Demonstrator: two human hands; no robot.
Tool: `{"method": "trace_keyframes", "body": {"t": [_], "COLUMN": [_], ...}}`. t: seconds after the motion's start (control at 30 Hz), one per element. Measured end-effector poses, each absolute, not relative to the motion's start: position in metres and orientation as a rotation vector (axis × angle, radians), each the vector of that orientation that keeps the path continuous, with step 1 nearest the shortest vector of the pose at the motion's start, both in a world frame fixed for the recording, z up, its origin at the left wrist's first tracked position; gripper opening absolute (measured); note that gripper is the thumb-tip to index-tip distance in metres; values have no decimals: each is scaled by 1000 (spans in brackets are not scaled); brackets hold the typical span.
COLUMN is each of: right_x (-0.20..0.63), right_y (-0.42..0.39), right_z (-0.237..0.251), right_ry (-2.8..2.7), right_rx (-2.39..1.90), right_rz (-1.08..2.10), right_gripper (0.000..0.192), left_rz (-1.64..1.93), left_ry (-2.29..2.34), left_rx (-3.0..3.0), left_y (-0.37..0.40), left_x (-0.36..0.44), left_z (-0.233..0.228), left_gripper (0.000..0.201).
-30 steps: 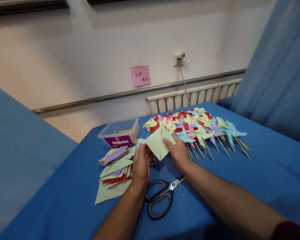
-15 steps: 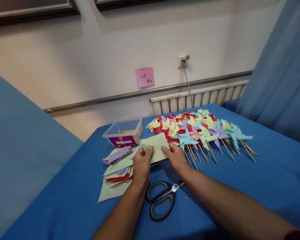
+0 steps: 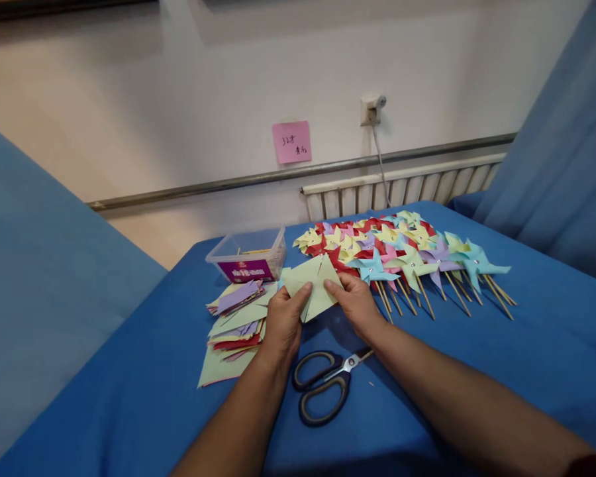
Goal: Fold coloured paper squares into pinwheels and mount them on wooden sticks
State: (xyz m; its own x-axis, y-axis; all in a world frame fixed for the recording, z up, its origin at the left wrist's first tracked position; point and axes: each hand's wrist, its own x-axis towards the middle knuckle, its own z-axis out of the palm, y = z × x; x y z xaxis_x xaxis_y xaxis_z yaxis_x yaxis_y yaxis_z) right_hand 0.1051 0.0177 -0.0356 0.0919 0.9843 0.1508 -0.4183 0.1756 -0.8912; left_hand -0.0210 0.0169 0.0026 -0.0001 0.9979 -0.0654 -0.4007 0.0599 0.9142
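A pale green paper square [image 3: 312, 278] with slits cut in from its edges is held up between both hands. My left hand [image 3: 284, 321] pinches its left side, thumb on top. On the right side, my right hand [image 3: 358, 306] grips it the same way; the fingers beneath are hidden. Below the hands lie dark-handled scissors [image 3: 328, 384], their blade tips partly behind my right wrist. Left of my left hand sits a stack of coloured paper pieces [image 3: 238, 334] in purple, green, yellow and red.
A clear plastic box [image 3: 248, 255] with a purple label stands behind the paper stack, with thin sticks in it. Many finished paper pinwheels [image 3: 412, 265] on sticks lie at the back right of the blue-covered table [image 3: 427, 371]. A radiator [image 3: 407, 189] lines the wall.
The paper square has turned and tilted slightly in my hands, and its slits show more clearly. Both hands keep their hold. The camera view has shifted a little.
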Motion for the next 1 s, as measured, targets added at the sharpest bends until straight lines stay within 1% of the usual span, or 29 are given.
{"method": "trace_keyframes", "body": {"t": [0.1, 0.13, 0.23, 0.3, 0.37, 0.47, 0.63, 0.7, 0.77, 0.9, 0.93, 1.0], "right_x": [104, 104, 104, 104, 102, 97, 99, 102, 105, 104, 102, 98], "right_y": [14, 12, 5, -1, -6, -8, -1, 1, 0, -4, -5, -6], "right_z": [-34, -34, -30, -28, -28, -30, -35, -35, -34, -33, -34, -36], "right_ry": [-976, -1005, -1203, -1383, -1523, -1623, -1556, -1532, -1541, -1634, -1655, -1677], "right_rx": [-794, -798, -862, -906, -920, -974, -1037, -1027, -1002, -982, -991, -1018], "right_rz": [1126, 1052, 714, 482, 321, 216, 244, 267, 277, 250, 241, 230], "right_gripper": [29, 31, 50, 51, 48, 38, 7, 5, 13, 40, 43, 42], "left_rz": [1383, 1408, 1472, 1482, 1473, 1450, 1394, 1386, 1378, 1386, 1386, 1380], "left_ry": [947, 944, 936, 930, 913, 875, 876, 869, 868, 873, 867, 850], "left_rx": [805, 780, 696, 654, 640, 646, 663, 674, 662, 602, 595, 595], "left_y": [19, 21, 24, 25, 25, 24, 22, 21, 21, 21, 21, 21], "left_x": [-23, -23, -25, -26, -27, -28, -27, -26, -25, -26, -26, -27], "left_z": [1, 1, 2, 3, 4, 4, 3, 3, 5, 9, 10, 10], "left_gripper": [45, 44, 43, 43, 43, 45, 42, 41, 40, 34, 33, 33]}}
